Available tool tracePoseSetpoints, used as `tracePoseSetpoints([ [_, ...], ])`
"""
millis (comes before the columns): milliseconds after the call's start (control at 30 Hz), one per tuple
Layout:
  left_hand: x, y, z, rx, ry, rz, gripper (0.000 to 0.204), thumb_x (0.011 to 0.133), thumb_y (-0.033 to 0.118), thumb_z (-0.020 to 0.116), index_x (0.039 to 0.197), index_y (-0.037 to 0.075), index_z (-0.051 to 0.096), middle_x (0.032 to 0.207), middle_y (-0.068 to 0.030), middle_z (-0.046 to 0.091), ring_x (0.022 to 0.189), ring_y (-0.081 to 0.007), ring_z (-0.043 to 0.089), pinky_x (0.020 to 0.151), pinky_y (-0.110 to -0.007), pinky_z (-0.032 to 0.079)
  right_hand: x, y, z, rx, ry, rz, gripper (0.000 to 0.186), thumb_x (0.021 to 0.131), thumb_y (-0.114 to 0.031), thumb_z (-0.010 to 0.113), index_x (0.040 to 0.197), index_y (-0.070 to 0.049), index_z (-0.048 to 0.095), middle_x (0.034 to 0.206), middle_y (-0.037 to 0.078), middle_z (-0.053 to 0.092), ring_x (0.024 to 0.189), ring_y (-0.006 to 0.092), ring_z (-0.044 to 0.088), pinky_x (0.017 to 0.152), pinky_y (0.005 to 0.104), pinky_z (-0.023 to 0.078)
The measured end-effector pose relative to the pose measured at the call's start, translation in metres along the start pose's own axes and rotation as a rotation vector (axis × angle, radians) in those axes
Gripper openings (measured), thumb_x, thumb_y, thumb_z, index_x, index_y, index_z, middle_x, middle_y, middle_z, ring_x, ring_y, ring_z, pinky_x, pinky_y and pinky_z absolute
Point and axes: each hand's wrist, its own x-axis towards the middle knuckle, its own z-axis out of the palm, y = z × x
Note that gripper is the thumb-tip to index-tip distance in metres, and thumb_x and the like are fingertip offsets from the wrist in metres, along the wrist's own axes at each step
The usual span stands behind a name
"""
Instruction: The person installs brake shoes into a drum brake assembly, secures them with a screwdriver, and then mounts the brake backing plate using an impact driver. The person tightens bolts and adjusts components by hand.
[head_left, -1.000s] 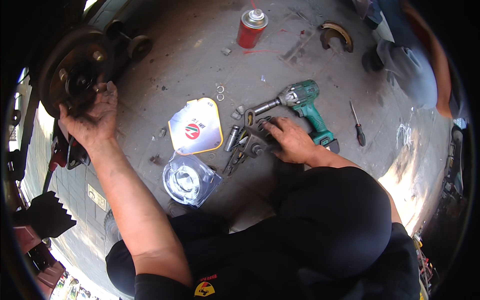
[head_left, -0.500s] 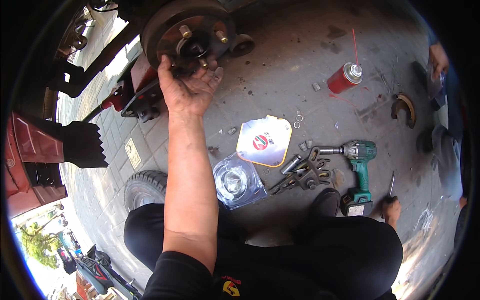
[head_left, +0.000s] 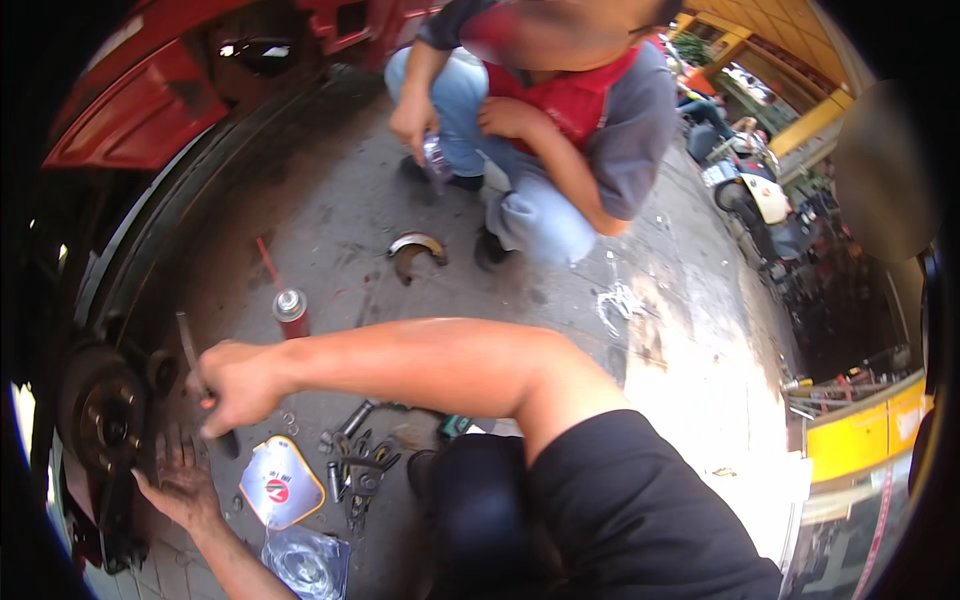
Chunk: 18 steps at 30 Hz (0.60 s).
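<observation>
My right hand (head_left: pixel 235 388) is closed around a screwdriver (head_left: pixel 186 338), its thin shaft pointing up and away. Motion blurs the hand a little. Below it, my left hand (head_left: pixel 185 488) is palm up with the fingers spread and nothing in it. That hand lies close beside the wheel hub and round brake drum (head_left: pixel 112 425), which has studs around its centre. Whether its thumb touches the hub, I cannot tell. A white card with a yellow edge (head_left: pixel 283 478) lies on the ground to the right of my left hand.
A red spray can (head_left: pixel 291 315) stands beyond my right forearm, with a curved brake shoe (head_left: pixel 415 248) farther off. A puller (head_left: pixel 362 470), a clear plastic package (head_left: pixel 305 562) and a partly hidden green impact wrench (head_left: pixel 452 427) lie nearby. Another person (head_left: pixel 560 130) squats opposite, holding something clear.
The view has swung right, bringing the squatting person into sight. My right hand has lifted the screwdriver from near the ground toward the hub. My left hand remains by the hub, fingers spread.
</observation>
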Motion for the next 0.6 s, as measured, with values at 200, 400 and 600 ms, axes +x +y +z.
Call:
tracePoseSetpoints([
  [200,0.001,0.012,-0.021,0.406,-0.318,-0.023,0.055,0.098,0.044,0.063,0.141,0.012,0.054,0.127,-0.001,0.059,0.088,-0.0124,0.051,0.074,-0.028,0.042,0.023,-0.053,0.017,0.474,0.096,0.313,0.028,0.084,-0.023,0.076,0.089,0.003,0.069,0.069,0.018,0.068,0.063,0.0271,0.071,0.059,0.0398,0.059],
  [400,0.009,0.02,0.023,0.662,-0.335,0.119,0.03,0.094,0.024,0.066,0.119,0.006,0.064,0.098,-0.0022,0.065,0.071,-0.0087,0.052,0.06,-0.023,0.04,-0.009,-0.037,0.016,-0.79,0.377,-0.535,0.037,0.078,-0.038,0.076,0.098,-0.007,0.071,0.105,0.021,0.067,0.107,0.0383,0.063,0.096,0.0521,0.047],
  [600,0.018,-0.001,0.026,0.406,-0.441,-0.133,0.033,0.091,0.023,0.073,0.113,0.0,0.066,0.103,-0.0121,0.073,0.076,-0.0159,0.063,0.068,-0.03,0.053,-0.009,0.012,-0.012,-0.828,0.013,0.001,0.014,0.089,-0.02,0.066,0.091,-0.007,0.07,0.078,0.015,0.07,0.075,0.0394,0.068,0.065,0.0521,0.052],
])
